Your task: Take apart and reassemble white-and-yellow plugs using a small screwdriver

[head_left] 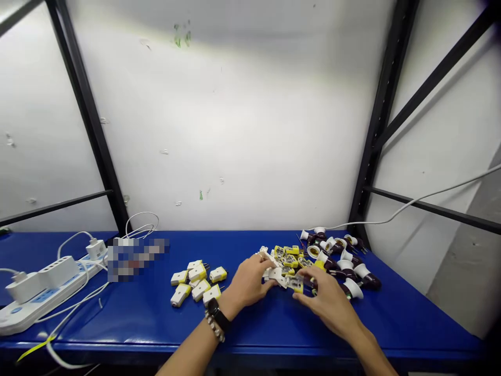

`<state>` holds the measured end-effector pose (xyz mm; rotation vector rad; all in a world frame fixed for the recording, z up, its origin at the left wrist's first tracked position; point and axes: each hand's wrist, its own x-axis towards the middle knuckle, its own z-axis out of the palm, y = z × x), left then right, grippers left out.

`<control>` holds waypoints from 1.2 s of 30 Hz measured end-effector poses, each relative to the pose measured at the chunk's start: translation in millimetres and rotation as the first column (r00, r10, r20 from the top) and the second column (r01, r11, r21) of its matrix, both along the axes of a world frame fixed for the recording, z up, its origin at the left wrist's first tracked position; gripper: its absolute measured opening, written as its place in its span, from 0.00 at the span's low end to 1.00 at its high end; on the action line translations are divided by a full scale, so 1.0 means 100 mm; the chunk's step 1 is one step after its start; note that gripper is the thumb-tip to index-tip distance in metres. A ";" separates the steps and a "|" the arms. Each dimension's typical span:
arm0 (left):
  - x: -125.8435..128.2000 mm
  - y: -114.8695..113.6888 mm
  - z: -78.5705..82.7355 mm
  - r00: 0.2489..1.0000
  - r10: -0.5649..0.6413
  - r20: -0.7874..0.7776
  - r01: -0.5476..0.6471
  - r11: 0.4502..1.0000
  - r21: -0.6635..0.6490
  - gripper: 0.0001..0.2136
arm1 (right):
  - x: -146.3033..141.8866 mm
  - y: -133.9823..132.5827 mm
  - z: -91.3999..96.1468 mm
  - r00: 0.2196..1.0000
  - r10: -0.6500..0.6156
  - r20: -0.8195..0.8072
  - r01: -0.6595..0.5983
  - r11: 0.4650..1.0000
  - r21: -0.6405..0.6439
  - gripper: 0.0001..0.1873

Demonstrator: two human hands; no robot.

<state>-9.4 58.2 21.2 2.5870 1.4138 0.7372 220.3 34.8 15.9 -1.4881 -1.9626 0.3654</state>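
Note:
My left hand [248, 282], with a dark watch and a beaded bracelet at its wrist, is closed on a white plug cover [276, 273]. My right hand [326, 297] pinches a yellow plug base [296, 284] with a clear part and metal inside. The two plug parts meet or nearly meet between my hands; whether they touch I cannot tell. Right behind them lies a heap of open yellow plug bases [289, 260], with white covers at its left side partly hidden by my left hand. Left of my hands is a group of closed white-and-yellow plugs [198, 272].
Dark lamp holders with white rims [346, 265] crowd the right side of the blue table [156, 324]. A white power strip [50, 292] with adapters and loose cables occupies the left. A white cable [407, 204] runs along the right wall past the black frame [378, 130].

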 end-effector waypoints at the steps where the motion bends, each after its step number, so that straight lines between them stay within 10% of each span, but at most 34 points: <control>1: -0.05 -0.05 0.01 0.998 -0.004 0.067 0.006 1.000 -0.026 0.14 | -0.03 -0.05 -0.01 1.000 0.029 -0.004 -0.029 0.999 -0.027 0.19; 15: -0.55 -0.67 -0.03 0.999 -0.001 -0.051 -0.012 0.965 -0.261 0.11 | -0.71 -0.27 -0.33 0.959 0.243 -0.147 -0.269 0.944 -0.193 0.26; 36: -0.49 -0.61 0.01 0.999 -0.037 -0.006 0.034 0.951 -0.309 0.11 | -0.71 -0.29 -0.29 0.955 0.281 -0.095 -0.291 0.949 -0.123 0.15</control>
